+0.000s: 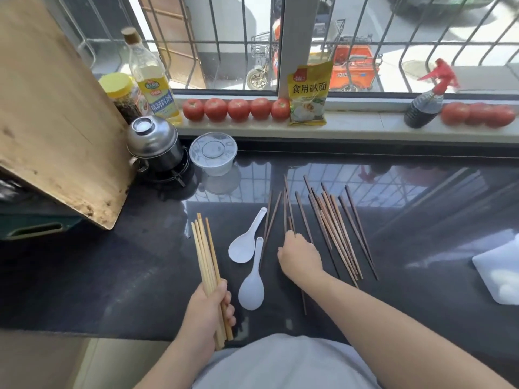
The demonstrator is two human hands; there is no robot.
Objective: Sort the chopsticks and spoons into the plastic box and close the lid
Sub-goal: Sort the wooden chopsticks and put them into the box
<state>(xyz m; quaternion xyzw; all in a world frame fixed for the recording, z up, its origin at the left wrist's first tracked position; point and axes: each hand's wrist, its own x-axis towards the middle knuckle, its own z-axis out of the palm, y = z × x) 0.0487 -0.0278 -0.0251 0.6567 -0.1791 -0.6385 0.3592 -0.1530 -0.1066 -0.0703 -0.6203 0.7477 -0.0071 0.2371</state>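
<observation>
My left hand [207,307] grips a bundle of several light bamboo chopsticks [203,245], tips pointing away from me. My right hand [300,256] rests on the black counter [112,276] with fingers curled over a few dark wooden chopsticks [289,220] at the left of a loose spread of several more [334,228]. Two white plastic spoons [244,242] [252,284] lie between my hands, bowls toward me. A translucent plastic box [497,270] shows partly at the right edge.
A round lidded plastic tub [213,153] and a steel pot [153,144] stand at the back left. A wooden cutting board [50,108] leans on the left. Tomatoes [238,109], an oil bottle [151,80], a yellow packet [307,94] and a spray bottle [424,105] line the windowsill.
</observation>
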